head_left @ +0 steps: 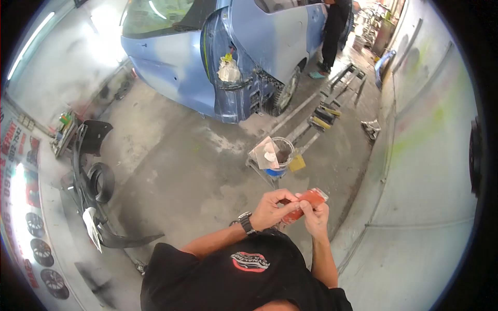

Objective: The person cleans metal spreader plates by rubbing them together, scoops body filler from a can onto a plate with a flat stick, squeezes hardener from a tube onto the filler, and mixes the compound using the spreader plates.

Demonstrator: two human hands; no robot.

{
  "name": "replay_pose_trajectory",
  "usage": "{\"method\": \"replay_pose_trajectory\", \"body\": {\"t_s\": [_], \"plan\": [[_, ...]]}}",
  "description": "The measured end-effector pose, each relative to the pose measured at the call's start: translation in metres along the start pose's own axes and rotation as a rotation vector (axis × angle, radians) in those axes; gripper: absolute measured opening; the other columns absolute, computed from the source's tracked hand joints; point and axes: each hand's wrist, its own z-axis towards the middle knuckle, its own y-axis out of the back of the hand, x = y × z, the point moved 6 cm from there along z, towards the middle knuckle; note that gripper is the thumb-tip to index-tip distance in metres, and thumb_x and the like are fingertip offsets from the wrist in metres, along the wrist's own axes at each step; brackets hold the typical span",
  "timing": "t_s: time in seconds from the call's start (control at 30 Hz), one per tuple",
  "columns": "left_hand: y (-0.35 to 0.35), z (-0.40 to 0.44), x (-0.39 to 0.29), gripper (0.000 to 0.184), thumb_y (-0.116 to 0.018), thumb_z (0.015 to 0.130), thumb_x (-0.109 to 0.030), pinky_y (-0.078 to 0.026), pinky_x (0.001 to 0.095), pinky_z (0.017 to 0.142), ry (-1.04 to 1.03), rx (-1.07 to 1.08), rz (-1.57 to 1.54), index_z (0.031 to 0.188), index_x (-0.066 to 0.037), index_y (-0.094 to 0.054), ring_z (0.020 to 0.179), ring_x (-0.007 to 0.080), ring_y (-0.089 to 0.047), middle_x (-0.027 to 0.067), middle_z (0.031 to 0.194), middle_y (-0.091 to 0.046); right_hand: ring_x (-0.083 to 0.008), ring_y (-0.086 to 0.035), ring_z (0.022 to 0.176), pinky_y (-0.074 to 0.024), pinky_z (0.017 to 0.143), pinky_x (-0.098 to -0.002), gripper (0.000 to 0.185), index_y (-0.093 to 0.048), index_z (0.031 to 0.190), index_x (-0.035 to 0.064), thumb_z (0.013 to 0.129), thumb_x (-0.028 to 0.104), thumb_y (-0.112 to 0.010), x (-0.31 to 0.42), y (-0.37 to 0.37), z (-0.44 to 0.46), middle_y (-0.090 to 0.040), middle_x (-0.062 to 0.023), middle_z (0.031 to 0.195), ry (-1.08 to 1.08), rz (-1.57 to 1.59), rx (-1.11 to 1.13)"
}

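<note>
A red, flat piece with whitish smears (313,197) is held between both hands in front of the chest. My left hand (273,209), with a dark watch on its wrist, pinches the piece's left side with its fingers closed. On the other side my right hand (316,217) grips it, thumb on top. Part of the piece is hidden behind the fingers. Beyond the hands stands a bucket (283,150) with a pale board (266,154) on its left rim, bearing a white lump. Beside the bucket is a yellow square (297,163).
A blue car (176,78) with bare patches stands ahead. Another person in dark trousers (332,36) is beside it. A long metal stand (324,114) runs from the bucket toward the back right. Black car parts and a tire (101,182) lie at left; a wall (430,155) is right.
</note>
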Motion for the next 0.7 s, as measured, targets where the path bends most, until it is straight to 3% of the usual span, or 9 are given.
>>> {"method": "replay_pose_trajectory", "body": {"t_s": [0.07,0.17,0.3,0.4,0.43,0.5,0.6,0.67,0.7], "plan": [[-0.008,0.017,-0.005,0.030,-0.074,0.093,-0.013,-0.053,0.0271,0.081,-0.200,0.055,0.298,0.121,-0.005,-0.068,0.093,0.0100,-0.064,0.0058,0.109,-0.070,-0.0141,-0.064,0.095,-0.0507,0.088,-0.0311,0.024,-0.067,0.109,-0.0017,0.102,0.020,-0.060,-0.010,0.026,0.002,-0.069,-0.0063,0.103,-0.002,0.111,-0.113],[-0.007,0.030,0.003,0.043,-0.075,0.092,-0.015,-0.053,0.0285,0.085,-0.182,-0.104,0.252,0.133,-0.007,-0.063,0.097,0.0124,-0.065,0.0081,0.117,-0.069,-0.0197,-0.067,0.086,-0.0554,0.080,-0.0355,0.024,-0.062,0.107,-0.0007,0.103,0.022,-0.058,-0.017,0.064,0.018,-0.069,-0.0102,0.094,-0.040,0.324,-0.241],[0.094,0.015,0.126,0.049,-0.071,0.095,-0.030,-0.054,0.0331,0.088,0.151,-0.347,0.400,0.138,-0.008,-0.058,0.098,0.0171,-0.068,0.0125,0.111,-0.072,-0.0205,-0.066,0.071,-0.0573,0.070,-0.0373,0.024,-0.058,0.107,0.0006,0.104,0.025,-0.058,-0.027,0.113,0.021,-0.067,-0.0108,0.083,-0.128,0.349,-0.353],[0.183,-0.071,0.240,0.065,-0.051,0.095,-0.058,-0.046,0.0468,0.101,0.560,-0.310,1.026,0.134,-0.007,-0.062,0.117,0.0373,-0.062,0.0215,0.124,-0.067,-0.0187,-0.064,0.066,-0.0555,0.062,-0.0342,0.025,-0.057,0.105,0.0007,0.104,0.026,-0.057,-0.037,0.132,0.018,-0.064,-0.0086,0.076,-0.231,0.309,-0.293],[0.195,-0.102,0.279,0.073,-0.044,0.094,-0.065,-0.037,0.0477,0.112,0.881,0.010,0.954,0.136,-0.008,-0.061,0.134,0.0387,-0.050,0.0240,0.139,-0.057,-0.0180,-0.063,0.064,-0.0545,0.060,-0.0328,0.025,-0.057,0.104,0.0006,0.105,0.026,-0.056,-0.033,0.133,0.020,-0.063,-0.0078,0.074,-0.281,0.318,-0.269],[0.192,-0.180,0.336,0.070,-0.040,0.100,-0.063,-0.033,0.0438,0.116,1.159,-0.016,0.683,0.139,-0.009,-0.060,0.139,0.0341,-0.046,0.0188,0.149,-0.051,-0.0166,-0.061,0.060,-0.0515,0.054,-0.0307,0.026,-0.057,0.104,0.0002,0.105,0.026,-0.055,-0.029,0.133,0.024,-0.062,-0.0068,0.071,-0.339,0.294,-0.242],[0.132,-0.164,0.254,0.056,-0.050,0.102,-0.055,-0.045,0.0378,0.104,0.782,-0.190,0.158,0.124,-0.007,-0.069,0.112,0.0231,-0.062,0.0100,0.121,-0.070,-0.0144,-0.059,0.054,-0.0472,0.047,-0.0287,0.027,-0.057,0.104,-0.0003,0.106,0.026,-0.053,-0.031,0.124,0.032,-0.062,-0.0061,0.069,-0.366,0.220,-0.204],[0.139,-0.145,0.240,0.048,-0.056,0.101,-0.047,-0.046,0.0336,0.103,1.207,-0.142,-0.042,0.127,-0.008,-0.067,0.108,0.0168,-0.062,0.0075,0.119,-0.070,-0.0133,-0.059,0.054,-0.0461,0.046,-0.0279,0.027,-0.058,0.104,-0.0007,0.107,0.026,-0.052,-0.039,0.114,0.042,-0.063,-0.0056,0.070,-0.341,0.193,-0.190],[0.151,-0.127,0.236,0.049,-0.057,0.100,-0.048,-0.049,0.0340,0.100,1.169,-0.120,0.018,0.129,-0.008,-0.065,0.105,0.0166,-0.063,0.0075,0.117,-0.070,-0.0130,-0.060,0.056,-0.0465,0.047,-0.0276,0.027,-0.058,0.105,-0.0007,0.107,0.025,-0.052,-0.042,0.107,0.045,-0.064,-0.0054,0.071,-0.369,0.168,-0.165]]}}
